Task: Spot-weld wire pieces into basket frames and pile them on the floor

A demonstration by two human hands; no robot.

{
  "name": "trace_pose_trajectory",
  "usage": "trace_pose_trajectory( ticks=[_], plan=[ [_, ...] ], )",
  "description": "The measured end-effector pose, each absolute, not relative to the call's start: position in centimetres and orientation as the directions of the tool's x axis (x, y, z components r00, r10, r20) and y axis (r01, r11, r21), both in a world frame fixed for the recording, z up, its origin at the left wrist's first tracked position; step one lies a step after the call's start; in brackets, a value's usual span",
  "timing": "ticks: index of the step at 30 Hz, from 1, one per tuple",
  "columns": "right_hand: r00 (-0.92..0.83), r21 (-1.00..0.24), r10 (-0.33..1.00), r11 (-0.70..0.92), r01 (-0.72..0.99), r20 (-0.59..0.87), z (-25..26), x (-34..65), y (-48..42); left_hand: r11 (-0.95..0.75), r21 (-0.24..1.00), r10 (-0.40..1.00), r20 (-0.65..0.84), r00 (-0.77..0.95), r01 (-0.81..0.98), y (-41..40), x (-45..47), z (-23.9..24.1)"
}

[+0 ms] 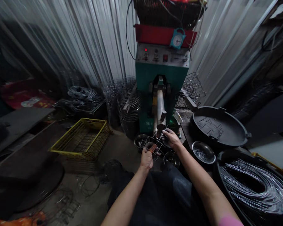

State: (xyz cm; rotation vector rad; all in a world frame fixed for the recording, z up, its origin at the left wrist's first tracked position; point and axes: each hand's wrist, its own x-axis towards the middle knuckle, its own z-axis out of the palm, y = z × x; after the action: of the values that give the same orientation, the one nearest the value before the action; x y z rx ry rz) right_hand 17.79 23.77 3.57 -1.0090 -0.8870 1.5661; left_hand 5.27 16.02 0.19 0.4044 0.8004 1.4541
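Both my hands hold a small wire frame point(153, 142) under the arm of a green and red machine point(161, 75). My left hand point(147, 156) is closed on the near side of the frame. My right hand point(171, 138) pinches its far right side, close to the machine's round metal electrode arm point(160, 108). The frame is made of thin rings and straight wires.
A yellow wire crate point(82, 138) sits on the floor at left. Wire baskets point(129, 106) stand beside the machine. At right are a black round pan point(218, 127), a small bowl of short wires point(203, 153) and a tub of wire rings point(254, 185).
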Motion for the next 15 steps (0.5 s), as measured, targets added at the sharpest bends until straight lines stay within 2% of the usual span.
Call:
trace_pose_trajectory(
  ticks=[15],
  plan=[
    [-0.119,-0.915,0.986,-0.151,-0.375,-0.114,2.5,17.6,25.2,0.143,0.647,0.962,-0.27,-0.049,-0.749,16.7,5.1,0.7]
  ],
)
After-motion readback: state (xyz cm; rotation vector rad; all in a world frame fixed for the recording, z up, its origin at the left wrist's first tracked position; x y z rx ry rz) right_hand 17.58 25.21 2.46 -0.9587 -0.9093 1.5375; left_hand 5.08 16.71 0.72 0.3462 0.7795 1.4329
